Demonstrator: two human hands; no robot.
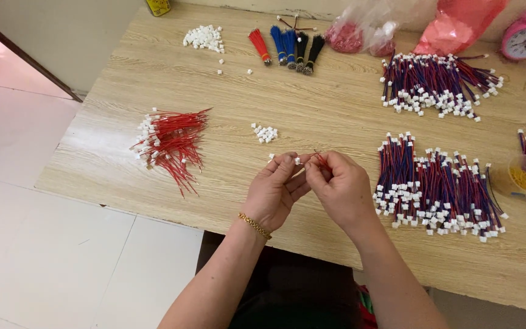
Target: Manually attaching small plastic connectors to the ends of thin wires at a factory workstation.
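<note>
Small white connector (298, 161), blocky plastic, pinched at the left hand's (273, 192) fingertips. Thin red wire (320, 158) held by the right hand (342, 189); only a short length shows past its fingers, tip pointing toward the connector. Connector and wire sit close together between the two sets of fingertips; contact cannot be told.

Both hands raised just above the wooden table (312, 116), forearms coming up from the bottom edge, knuckles outward, fingertips nearly meeting. Left thumb and forefinger closed on the connector, other fingers curled loosely. Right fingers closed tight around the wire. Gold bracelet (254, 225) on the left wrist.

Counts: one connector and one wire in hand. One loose white piece (271, 156) just left of the left fingertips. Small cluster of white connectors (265, 133), roughly ten, just beyond the fingers. One pile of red wires (171, 143) well left of the fingers. Right of the fingers, heaps of red-and-blue leads (436, 189) with white ends, too many to count. Far beyond: four tassel-like wire bundles (287, 45), one red, two blue-and-black pairs hard to separate.
</note>
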